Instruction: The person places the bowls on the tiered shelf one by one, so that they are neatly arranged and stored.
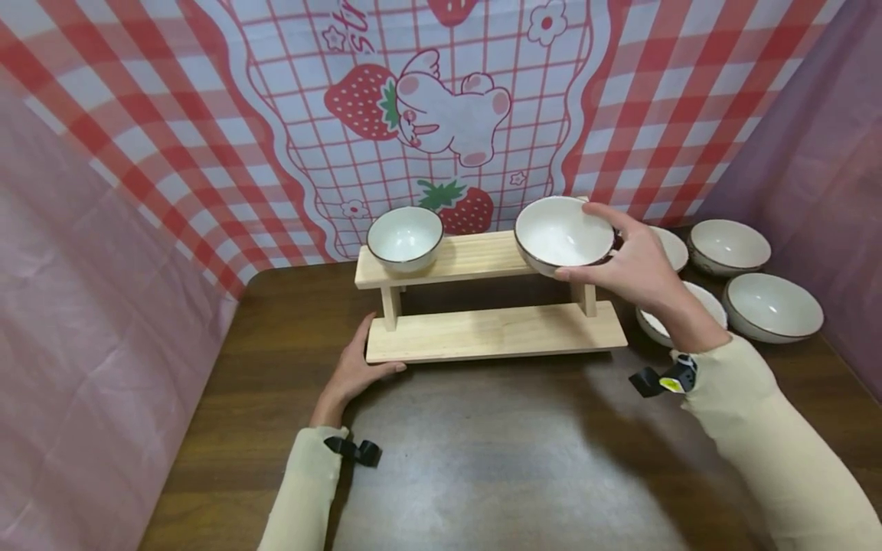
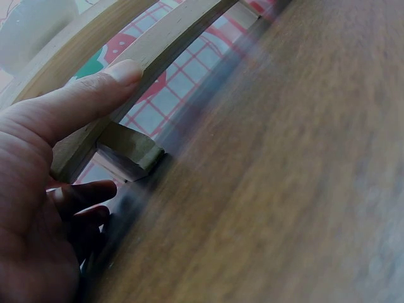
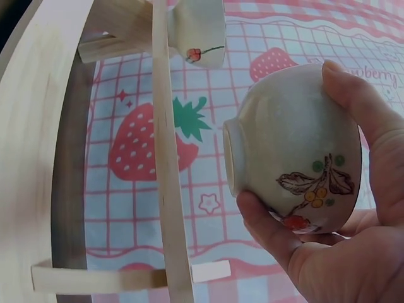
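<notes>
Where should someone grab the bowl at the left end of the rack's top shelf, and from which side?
Probably best: grip the bowl by its right rim, from above; it stands upright, mouth up, and bare top shelf lies on that side.

Cream sleeves (image 1: 765,421), black wrist cameras (image 1: 369,453)

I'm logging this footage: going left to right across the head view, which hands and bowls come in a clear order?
Left hand, shelved bowl, held bowl, right hand, back-right bowl, rightmost bowl.
</notes>
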